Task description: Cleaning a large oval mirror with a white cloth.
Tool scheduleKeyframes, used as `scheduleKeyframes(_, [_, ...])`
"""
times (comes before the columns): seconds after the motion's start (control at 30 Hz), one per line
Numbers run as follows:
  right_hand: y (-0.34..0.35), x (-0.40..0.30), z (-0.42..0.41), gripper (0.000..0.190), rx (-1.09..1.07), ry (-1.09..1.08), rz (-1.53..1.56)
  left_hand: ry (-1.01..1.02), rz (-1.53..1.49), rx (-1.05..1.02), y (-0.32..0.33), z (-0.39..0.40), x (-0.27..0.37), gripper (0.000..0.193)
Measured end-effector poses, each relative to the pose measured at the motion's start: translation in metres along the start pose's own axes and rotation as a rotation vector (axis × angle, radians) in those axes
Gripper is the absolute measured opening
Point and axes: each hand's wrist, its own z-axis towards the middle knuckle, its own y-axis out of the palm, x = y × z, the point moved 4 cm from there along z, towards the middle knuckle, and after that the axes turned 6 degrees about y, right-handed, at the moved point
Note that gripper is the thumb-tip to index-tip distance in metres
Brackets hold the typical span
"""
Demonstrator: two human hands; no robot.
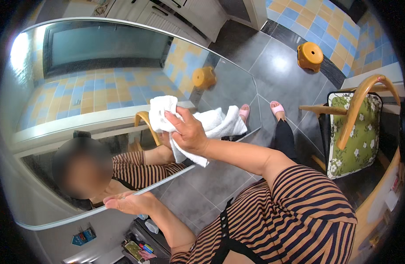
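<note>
A large mirror [116, 99] with a thin pale frame fills the left half of the view. My right hand [189, 132] grips a bunched white towel [164, 110] against the glass. Part of the cloth hangs below the hand, and some of the white to its right may be reflection. My left hand [133, 202] lies along the mirror's near edge, touching the frame, its fingers extended and holding no object. The glass reflects a person in a striped top, tiled walls and a yellow stool.
A yellow plastic stool [310, 56] stands near a dark threshold. To the right is a wooden chair [349, 114] with a green floral cushion [354, 138]. White cabinets [189, 19] stand at the top. Small items lie on a dark surface [149, 231] below the mirror.
</note>
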Motion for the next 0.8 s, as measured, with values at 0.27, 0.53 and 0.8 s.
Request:
scheduleKeyframes(0.27, [-0.001,0.104,0.013,0.04,0.205,0.258,-0.194,-0.02,-0.011,0.092,0.003,0.001,0.01,0.055])
scheduleKeyframes(0.53, [-0.03,0.26,-0.033,0.041,0.06,0.822,-0.489,-0.065,-0.022,0.248,0.003,-0.006,0.008,0.043])
scheduleKeyframes(0.8, [-0.075,0.306,-0.115,0.034,-0.259,1.123,-0.602,0.075,-0.043,0.113,-0.007,0.0,-0.006,0.047])
